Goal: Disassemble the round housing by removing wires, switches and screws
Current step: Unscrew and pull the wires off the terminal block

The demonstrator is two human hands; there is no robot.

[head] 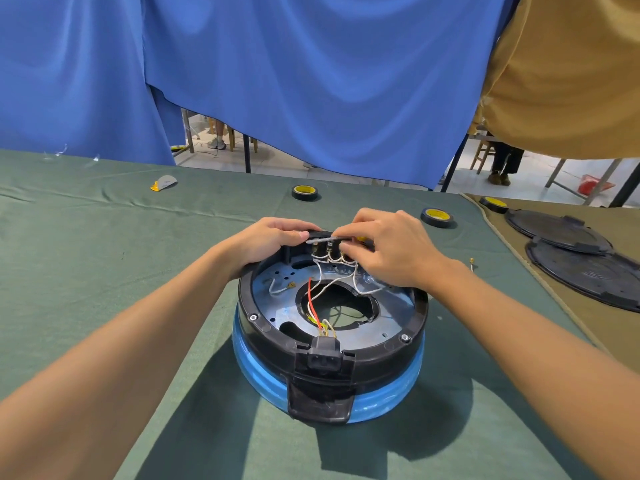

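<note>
Your housing (332,355) sits in the middle of the worktop, a little toward the near edge, on wrinkled green cloth (104,254). It is a round drum with a glossy black plastic rim above a shiny blue band (391,400). Inside lies a flat, dull metal plate (270,306) with a large ragged hole at its centre. Your left hand (273,237) curls over the far rim of the housing and grips it there. Your right hand (391,251) is closed around a thin silvery tool (322,240) with a bit of yellow showing under the fingers. Its shaft lies level across the top of the black switches (329,252), which stand in a row on the far wall. White wires (341,275) loop down from the switches onto the plate, and a red wire (312,306) runs toward the boxy black socket (323,358) on the near rim. Hex bolts (254,317) sit in the rim at the near left and near right. Toward the far edge lie three rolls of black tape with yellow cores (304,192) (437,217) (493,203), and a small grey and yellow scrap (164,182) lies at the far left. At the right edge two flat round black covers (588,271) overlap on tan cloth (512,244). Blue curtains (311,81) hang in soft folds behind the worktop.
</note>
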